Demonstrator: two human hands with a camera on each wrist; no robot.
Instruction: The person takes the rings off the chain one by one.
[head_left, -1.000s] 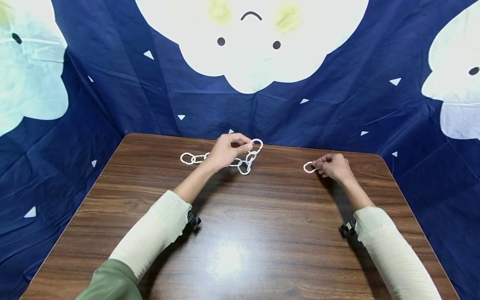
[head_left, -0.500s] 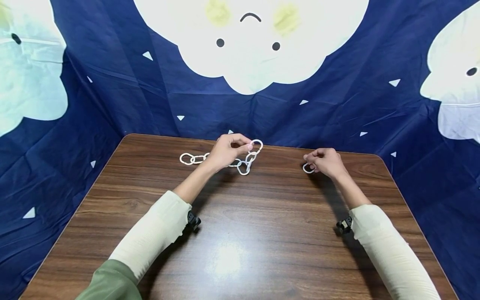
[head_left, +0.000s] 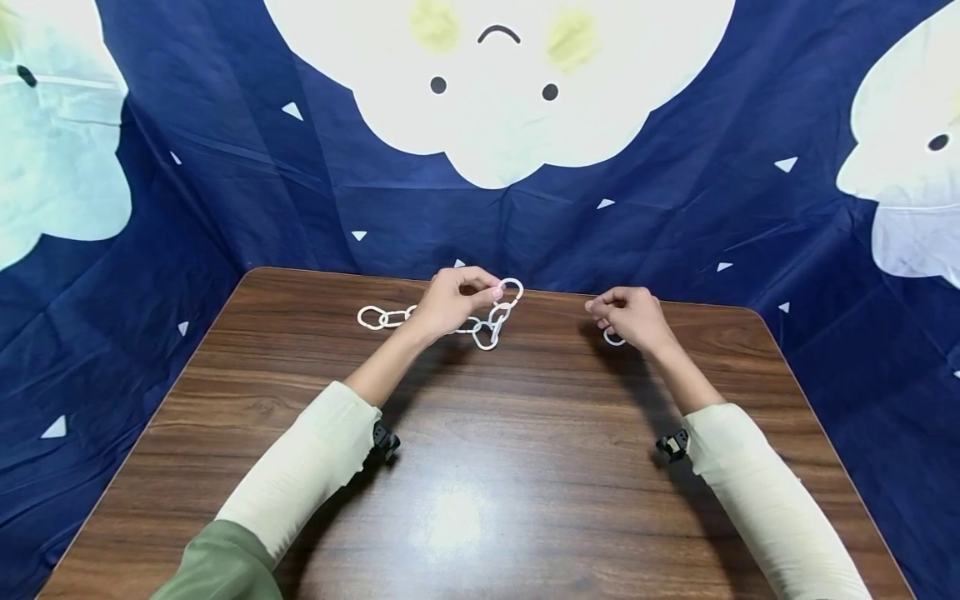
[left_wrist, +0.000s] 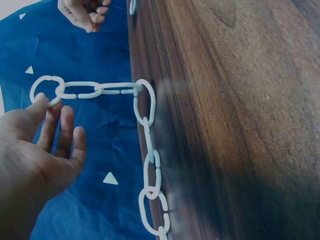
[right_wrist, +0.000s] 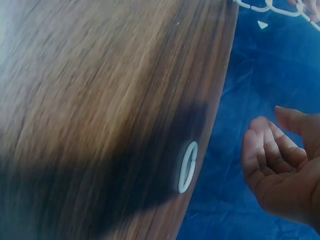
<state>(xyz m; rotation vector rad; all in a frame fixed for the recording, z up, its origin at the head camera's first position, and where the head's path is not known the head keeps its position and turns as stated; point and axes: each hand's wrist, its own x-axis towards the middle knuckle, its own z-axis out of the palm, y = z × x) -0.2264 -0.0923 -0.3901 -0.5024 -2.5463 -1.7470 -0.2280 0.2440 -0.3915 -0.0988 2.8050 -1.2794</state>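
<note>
My left hand (head_left: 453,304) pinches the end link (left_wrist: 47,77) of a white plastic chain (left_wrist: 148,132) between thumb and fingertips. Several oval links hang from that pinch down to the table, and the rest trails leftward under my left hand in the head view. A single loose white link (right_wrist: 184,167) lies flat near the far table edge. Over it hovers my right hand (head_left: 632,319), which partly hides the link in the head view. The right wrist view has that hand's fingers (right_wrist: 252,150) loosely bent, thumb apart, with nothing between them.
A brown wood-grain table (head_left: 517,433) spans the lower view, its far edge close behind both hands. Dark blue cloth (head_left: 420,208) with white clouds and small triangles stands behind and at both sides. Black wrist cameras (head_left: 672,446) sit at the sleeves.
My right hand has moved left from beside the loose link to over it, covering more of it. The link has stayed in place. My left hand still holds the chain in the same spot.
</note>
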